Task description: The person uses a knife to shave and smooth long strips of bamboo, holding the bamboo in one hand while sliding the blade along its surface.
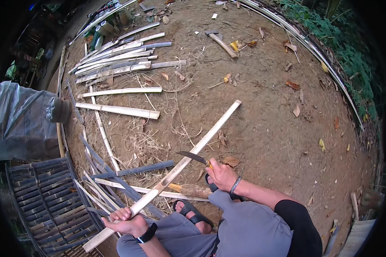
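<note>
A long pale split-bamboo strip (pixel 214 129) slants from the lower left up to the middle of the head view. Near its lower end, my left hand (pixel 125 222) is closed around it, palm partly turned up. My right hand (pixel 221 174) grips a knife (pixel 193 156) by its yellowish handle. The dark blade lies across the strip, above a node that shows as a brown hollow. Whether the edge bites into the bamboo cannot be made out. Beneath the strip, between my sandalled feet, rests a rough brown wooden piece (pixel 197 190).
Several split-bamboo strips (pixel 116 60) are piled at the upper left, with two more (pixel 120 110) nearer. Shavings (pixel 148 143) litter the dirt. A hatchet (pixel 223 44) lies farther off. Dark bamboo slats form a rack (pixel 47 201) at left. Long poles (pixel 304 43) edge the greenery.
</note>
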